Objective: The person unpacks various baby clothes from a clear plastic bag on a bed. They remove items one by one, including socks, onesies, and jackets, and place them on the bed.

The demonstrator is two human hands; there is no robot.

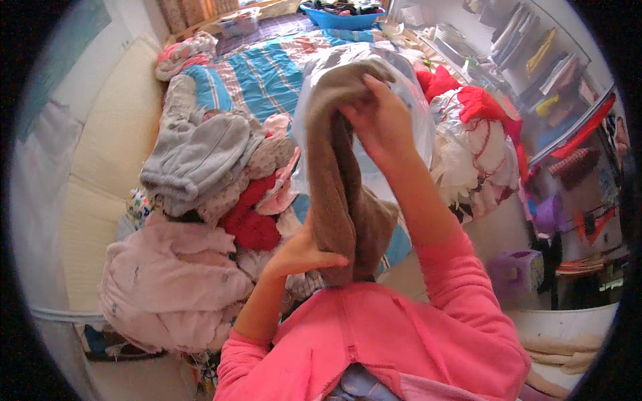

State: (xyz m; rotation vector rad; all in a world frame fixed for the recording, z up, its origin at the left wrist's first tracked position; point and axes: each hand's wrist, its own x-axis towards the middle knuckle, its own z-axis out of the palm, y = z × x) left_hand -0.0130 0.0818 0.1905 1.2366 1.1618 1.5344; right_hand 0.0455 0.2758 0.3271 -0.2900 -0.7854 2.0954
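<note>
A brown cloth garment (333, 200) hangs in front of my chest, long and folded lengthwise. My right hand (383, 118) grips its upper end, which bends over at the top. Lower down, my left hand (306, 250) holds the garment's left side with the thumb across its front. Behind the garment lies a translucent plastic bag (416, 95) on the bed; the cloth hides part of it. To the left is a heap of clothes, with a grey fleece garment (200, 145) on top, a red garment (253, 215) and a pale pink garment (175, 280) nearest me.
A blue-striped bedspread (261, 75) covers the bed. At its far end stands a blue plastic basin (343, 20) filled with clothes. White and red clothing (476, 130) is piled on the right. A cream padded panel (108, 165) borders the left, and a purple container (516, 273) sits low at right.
</note>
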